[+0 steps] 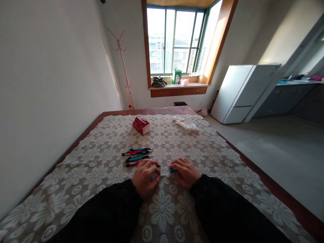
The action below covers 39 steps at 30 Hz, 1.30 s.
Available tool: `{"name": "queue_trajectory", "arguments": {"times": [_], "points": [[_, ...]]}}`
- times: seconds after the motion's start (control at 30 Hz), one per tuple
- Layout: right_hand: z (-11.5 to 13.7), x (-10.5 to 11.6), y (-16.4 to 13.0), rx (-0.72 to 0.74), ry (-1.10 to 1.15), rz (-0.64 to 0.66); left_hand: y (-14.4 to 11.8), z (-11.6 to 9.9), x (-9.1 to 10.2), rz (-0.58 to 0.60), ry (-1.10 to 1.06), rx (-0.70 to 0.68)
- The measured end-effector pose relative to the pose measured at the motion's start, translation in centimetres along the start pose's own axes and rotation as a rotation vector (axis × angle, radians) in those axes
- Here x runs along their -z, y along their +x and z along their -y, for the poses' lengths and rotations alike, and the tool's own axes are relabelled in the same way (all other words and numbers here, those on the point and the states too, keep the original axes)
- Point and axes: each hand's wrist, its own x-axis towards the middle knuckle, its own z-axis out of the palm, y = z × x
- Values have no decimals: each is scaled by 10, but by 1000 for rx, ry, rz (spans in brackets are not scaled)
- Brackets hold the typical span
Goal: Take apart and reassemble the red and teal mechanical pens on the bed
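A lace floral tablecloth [106, 158] covers the table under a bright window [174, 40]. My left hand [145, 177] and right hand [186, 172] both pinch one teal pen [169, 172] between them, resting on the cloth. Five more pens [138, 156] lie just beyond my left hand; a red tissue pack [141, 125] sits farther off.

pens [138, 155] left of hands [165, 173], packet [141, 125] behind
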Motion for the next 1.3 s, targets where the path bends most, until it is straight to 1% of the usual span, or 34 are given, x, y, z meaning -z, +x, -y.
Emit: {"name": "queue_trajectory", "arguments": {"times": [0.17, 0.27, 0.3, 0.33, 0.4, 0.47, 0.53, 0.6, 0.7, 0.77, 0.83, 1.03, 1.17, 1.3], "points": [[-3, -1, 1, -86, -6, -37, 0, -1, 1, -1, 2, -4], [-5, -2, 1, -179, -32, -102, 0, -2, 1, 4, 13, -18], [-5, -1, 1, -187, -46, -123, 0, -2, 1, 6, 16, -22], [-4, -1, 1, -167, -57, -136, 0, -2, 1, 7, 15, -24], [-2, 1, 1, -70, -65, -138, 0, -2, 1, -1, 2, -19], [0, 1, 0, 36, -55, -120, 0, -2, 1, -24, -22, -9], [1, 0, -1, 84, -51, -91, -1, -2, 2, -40, -38, -3], [1, -2, -1, 69, -57, -79, -2, -2, 2, -28, -36, -5], [1, -4, -1, -28, -77, -92, -2, -3, 3, 7, -14, -2], [1, -4, -2, -81, -88, -98, -2, -4, 2, 9, 0, 0], [0, -3, -2, -102, -95, -101, -1, -4, 2, 1, 5, 1], [-1, -2, -3, -76, -91, -90, -1, 0, 0, 3, -3, -5], [-1, -2, -3, -78, -79, -98, -1, 0, 1, -24, 16, 59], [2, 0, -1, -47, -71, -87, 1, -1, 0, -24, 16, 100]]}}
